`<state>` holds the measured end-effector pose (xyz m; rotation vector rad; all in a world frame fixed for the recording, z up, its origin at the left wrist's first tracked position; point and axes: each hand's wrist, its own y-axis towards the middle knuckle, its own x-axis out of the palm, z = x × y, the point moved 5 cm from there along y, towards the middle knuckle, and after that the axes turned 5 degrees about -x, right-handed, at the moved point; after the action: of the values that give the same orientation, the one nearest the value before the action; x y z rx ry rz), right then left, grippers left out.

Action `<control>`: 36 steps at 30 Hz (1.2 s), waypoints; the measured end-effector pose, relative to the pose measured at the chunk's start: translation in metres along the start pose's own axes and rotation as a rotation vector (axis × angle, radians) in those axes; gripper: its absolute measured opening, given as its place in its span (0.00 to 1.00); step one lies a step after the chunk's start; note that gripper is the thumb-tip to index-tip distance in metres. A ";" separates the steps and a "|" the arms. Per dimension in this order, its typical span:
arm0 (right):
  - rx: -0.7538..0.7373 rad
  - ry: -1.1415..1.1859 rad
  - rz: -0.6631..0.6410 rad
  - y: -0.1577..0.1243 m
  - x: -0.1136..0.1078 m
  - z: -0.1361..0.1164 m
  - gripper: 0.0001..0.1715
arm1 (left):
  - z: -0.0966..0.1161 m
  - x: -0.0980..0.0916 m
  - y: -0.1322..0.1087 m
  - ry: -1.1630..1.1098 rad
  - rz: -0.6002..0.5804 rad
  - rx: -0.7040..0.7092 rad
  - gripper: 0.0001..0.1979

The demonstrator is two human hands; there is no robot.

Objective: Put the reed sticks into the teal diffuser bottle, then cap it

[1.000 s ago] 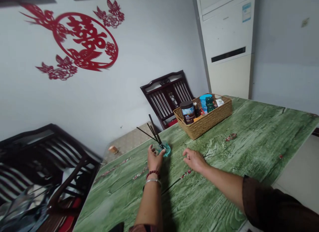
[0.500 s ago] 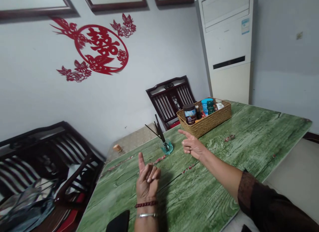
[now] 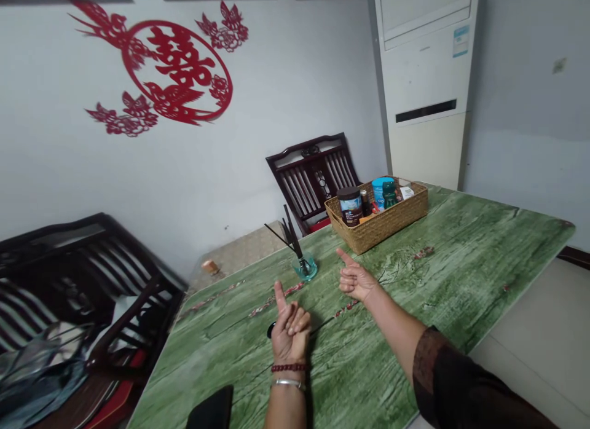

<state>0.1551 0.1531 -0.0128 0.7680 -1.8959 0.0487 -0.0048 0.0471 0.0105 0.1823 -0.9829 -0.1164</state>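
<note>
My left hand (image 3: 290, 327) is raised over the green marbled table, palm side toward me. Its index finger points up while the other fingers curl into the palm, with nothing visible in them. A red bead bracelet (image 3: 288, 367) and a silver bangle (image 3: 288, 383) circle that wrist. My right hand (image 3: 357, 280) also has its index finger stretched out, toward the upper left, the rest folded and holding nothing visible. It is just in front of a wicker basket (image 3: 387, 225). A reed diffuser (image 3: 305, 268) with dark sticks stands beyond both hands.
The basket holds a dark-lidded jar (image 3: 350, 206), a blue container (image 3: 381, 192) and a green bottle (image 3: 389, 194). A black flat object (image 3: 211, 409) lies at the near table edge (image 3: 152, 380). Dark wooden chairs (image 3: 318, 177) stand behind and to the left. A small round black thing (image 3: 270, 329) is partly hidden.
My left hand has shifted right, closer to my right hand. The right hand's index finger now tilts more upward. The view has tipped down slightly.
</note>
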 end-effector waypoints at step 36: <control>-0.222 -1.528 -0.032 -0.016 0.100 0.007 0.10 | -0.024 0.048 -0.004 1.729 0.085 0.113 0.34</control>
<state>0.1321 0.0894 0.0627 0.7009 -3.1935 -1.0146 0.0411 0.0370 0.0357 0.2563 0.7296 0.1771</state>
